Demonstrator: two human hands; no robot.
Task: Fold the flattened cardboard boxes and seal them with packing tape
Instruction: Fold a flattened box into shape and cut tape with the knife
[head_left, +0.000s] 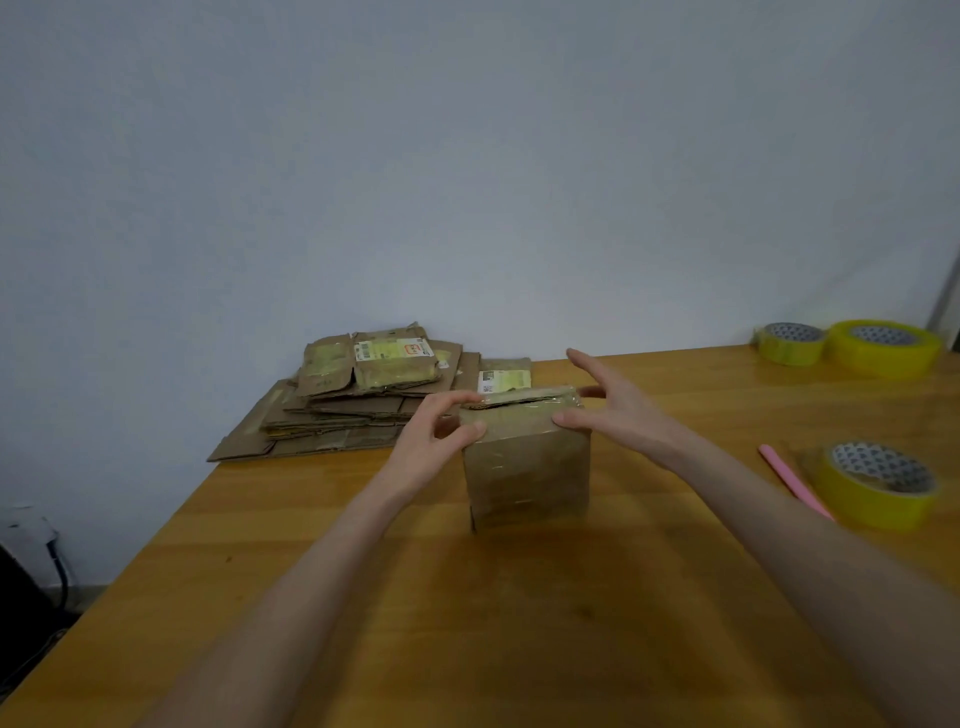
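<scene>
Your left hand pinches the box at its top left edge; your right hand, fingers spread, presses its thumb on the top right corner. Beyond your left hand lie flat boxes; right of your right hand, a tape roll.

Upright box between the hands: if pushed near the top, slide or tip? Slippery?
Probably tips: the box stands tall on what looks a narrow base. Likely light, being small cardboard. Its glossy taped faces may slip under the left hand and right hand.
</scene>
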